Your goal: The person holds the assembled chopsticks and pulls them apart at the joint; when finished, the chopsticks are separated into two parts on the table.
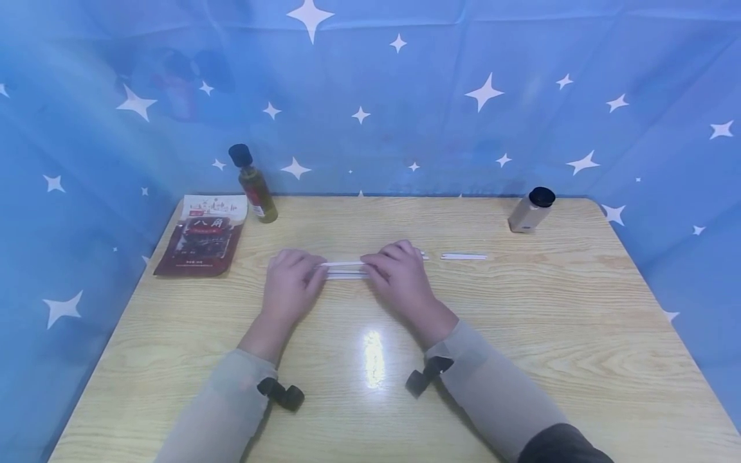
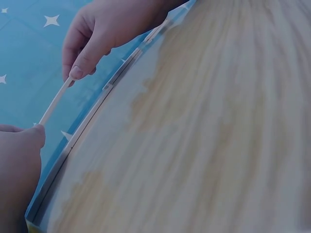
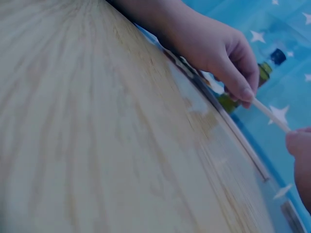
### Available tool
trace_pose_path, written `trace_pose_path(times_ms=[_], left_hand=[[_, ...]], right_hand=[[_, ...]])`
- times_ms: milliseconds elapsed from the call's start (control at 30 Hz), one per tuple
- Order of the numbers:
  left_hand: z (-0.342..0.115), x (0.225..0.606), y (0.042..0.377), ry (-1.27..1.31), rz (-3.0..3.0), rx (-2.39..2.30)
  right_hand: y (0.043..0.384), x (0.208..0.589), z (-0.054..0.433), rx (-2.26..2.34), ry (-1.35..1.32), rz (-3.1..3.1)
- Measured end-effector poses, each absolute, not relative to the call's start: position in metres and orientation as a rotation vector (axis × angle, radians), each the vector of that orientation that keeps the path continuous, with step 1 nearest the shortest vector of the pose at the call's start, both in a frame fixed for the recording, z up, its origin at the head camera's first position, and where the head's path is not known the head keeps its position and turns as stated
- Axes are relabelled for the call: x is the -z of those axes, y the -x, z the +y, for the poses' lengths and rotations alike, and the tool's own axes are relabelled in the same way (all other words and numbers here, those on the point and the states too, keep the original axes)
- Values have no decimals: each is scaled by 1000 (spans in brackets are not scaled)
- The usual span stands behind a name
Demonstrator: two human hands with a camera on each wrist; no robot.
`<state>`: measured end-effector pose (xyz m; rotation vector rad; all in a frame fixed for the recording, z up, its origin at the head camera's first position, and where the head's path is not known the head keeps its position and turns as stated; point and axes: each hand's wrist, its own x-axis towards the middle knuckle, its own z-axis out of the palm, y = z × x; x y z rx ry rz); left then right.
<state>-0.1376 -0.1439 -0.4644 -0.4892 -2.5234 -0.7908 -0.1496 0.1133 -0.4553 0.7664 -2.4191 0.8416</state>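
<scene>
Between both hands stretches a thin white stick (image 1: pixel 343 263), raised above the tabletop in the wrist views. My left hand (image 1: pixel 287 286) pinches its left end between thumb and fingers. The other end is pinched by my right hand (image 1: pixel 401 276), clearly seen in the left wrist view with thumb against the stick (image 2: pixel 56 102). Just nearer than the held stick, more thin white sticks (image 1: pixel 347 276) lie side by side on the table; the hands hide their ends. To the right of my right hand lie short white pieces (image 1: pixel 463 256), with others partly covered by that hand.
A wooden table (image 1: pixel 521 360) spreads beneath. At the back left lies a brown and white packet (image 1: pixel 202 238), with a dark-capped oil bottle (image 1: pixel 257 193) beside it. A black-lidded jar (image 1: pixel 529 211) stands back right. Behind hangs a blue star-patterned cloth (image 1: pixel 370 77).
</scene>
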Motion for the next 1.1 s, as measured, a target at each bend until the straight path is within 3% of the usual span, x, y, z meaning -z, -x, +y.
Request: trace_pose_path(times_ms=[1100], left_hand=[[-65, 465, 153, 707, -2481, 799]], right_hand=[[145, 460, 195, -875, -663, -2337]])
